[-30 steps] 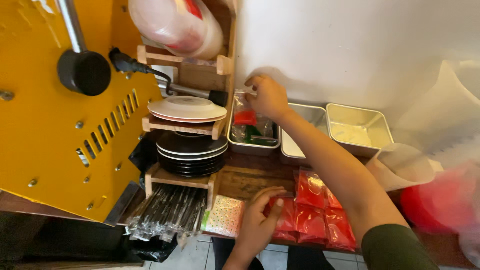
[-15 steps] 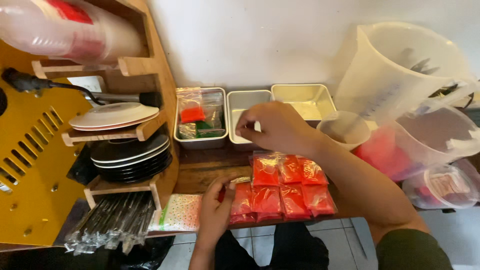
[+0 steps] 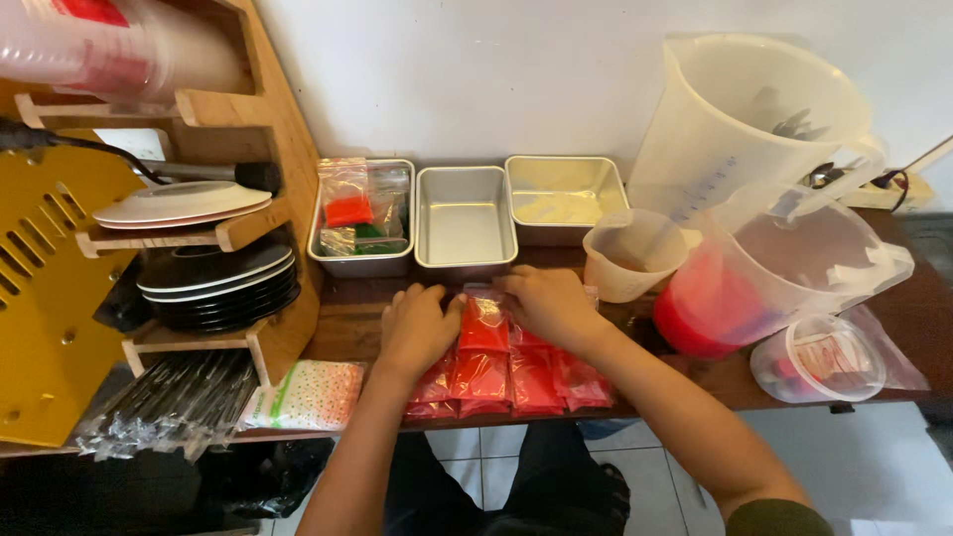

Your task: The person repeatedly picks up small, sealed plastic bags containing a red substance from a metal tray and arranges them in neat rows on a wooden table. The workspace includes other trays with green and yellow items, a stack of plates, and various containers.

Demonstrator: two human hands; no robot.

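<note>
While both hands rest on the red sauce packets (image 3: 508, 369) at the near edge of the dark tabletop (image 3: 342, 328), the work in hand looks like squaring the packets into neat rows. The left hand (image 3: 417, 328) lies flat with fingers loosely spread on the left side of the bunch, pressing down rather than pinching; the right hand (image 3: 551, 306) covers the far right packets, its fingers curled over their top edge, though whether it actually pinches one I cannot tell. To do this well, I would judge, the palms should stay light so the filled pouches do not burst, and the edges should be nudged together from both sides. The packets lie flat, side by side in two rows, each with its long axis running near to far, short sealed ends toward the wall and toward the person. Just beyond them stand three metal trays: the left tray (image 3: 361, 260) holds small wrapped packets, the middle tray (image 3: 465, 260) looks bare. A small measuring cup (image 3: 635, 256) stands to the right.
</note>
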